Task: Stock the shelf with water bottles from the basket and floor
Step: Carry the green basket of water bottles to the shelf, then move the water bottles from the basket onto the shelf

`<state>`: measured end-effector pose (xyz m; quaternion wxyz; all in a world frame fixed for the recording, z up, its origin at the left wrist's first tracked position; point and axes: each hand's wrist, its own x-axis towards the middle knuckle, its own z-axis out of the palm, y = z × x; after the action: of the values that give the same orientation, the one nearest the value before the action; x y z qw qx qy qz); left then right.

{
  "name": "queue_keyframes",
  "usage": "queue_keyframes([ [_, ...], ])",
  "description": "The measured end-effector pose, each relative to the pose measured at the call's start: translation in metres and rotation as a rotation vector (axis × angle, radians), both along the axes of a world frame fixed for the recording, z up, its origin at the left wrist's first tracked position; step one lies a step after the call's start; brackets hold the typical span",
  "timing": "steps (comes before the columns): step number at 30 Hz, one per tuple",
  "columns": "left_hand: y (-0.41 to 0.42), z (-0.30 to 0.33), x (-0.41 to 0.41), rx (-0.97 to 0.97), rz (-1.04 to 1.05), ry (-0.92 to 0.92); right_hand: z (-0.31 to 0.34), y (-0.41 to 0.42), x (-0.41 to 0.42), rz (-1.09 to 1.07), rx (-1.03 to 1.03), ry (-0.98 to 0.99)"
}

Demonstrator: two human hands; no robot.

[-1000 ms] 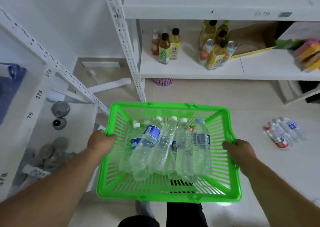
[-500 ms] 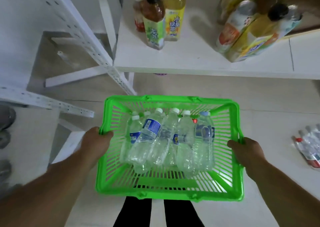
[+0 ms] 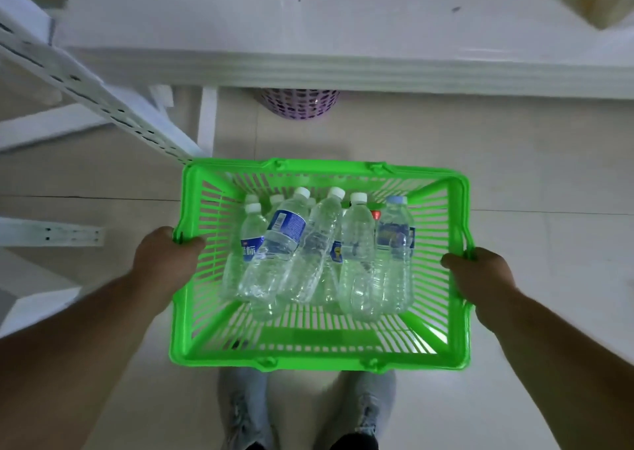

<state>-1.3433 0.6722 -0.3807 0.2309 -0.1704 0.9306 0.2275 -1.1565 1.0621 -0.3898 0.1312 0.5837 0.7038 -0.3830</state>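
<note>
Standing much closer to the shelf [image 3: 308, 38] than a second ago: white board now filling the top of the frame, the drinks bottles that were lined up on it gone out of view save for a yellowish blur at upper right, the loose bottles on the floor at the right no longer showing. Looking steeply down, with grey shoes [image 3: 308, 412] appearing at lower centre. Judging from this, arriving at the unloading spot; no bottle yet lifted out.

Carrying the green basket [image 3: 319, 360] at centre frame, off the floor and just short of the shelf edge. Left hand [image 3: 164, 264] curling over the left rim, right hand [image 3: 480, 279] gripping the right rim. Lying inside, water bottles [image 3: 308, 254] heaped lengthwise, caps toward the shelf, about seven or eight, exact count unclear. Peeking from under the shelf, a purple basket [image 3: 300, 104], contents hidden.
</note>
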Motion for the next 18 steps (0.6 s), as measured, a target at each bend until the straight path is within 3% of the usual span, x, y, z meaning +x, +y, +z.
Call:
queue_keyframes([
  [6,-0.003,-0.029,-0.006,-0.02,0.008,-0.036,-0.024,-0.003,-0.012,-0.003,0.017,0.009],
  [12,0.001,-0.014,-0.014,0.004,0.036,-0.131,0.0,-0.011,-0.021,0.042,0.008,-0.083],
  [15,0.01,0.003,-0.007,-0.138,-0.042,0.067,0.022,-0.03,-0.022,0.145,0.247,-0.124],
  [17,0.022,0.01,0.005,-0.111,-0.186,0.256,0.036,-0.057,-0.026,0.184,0.366,0.041],
  [18,0.031,0.01,0.011,-0.05,-0.231,0.251,0.039,-0.071,-0.03,0.189,0.322,0.103],
])
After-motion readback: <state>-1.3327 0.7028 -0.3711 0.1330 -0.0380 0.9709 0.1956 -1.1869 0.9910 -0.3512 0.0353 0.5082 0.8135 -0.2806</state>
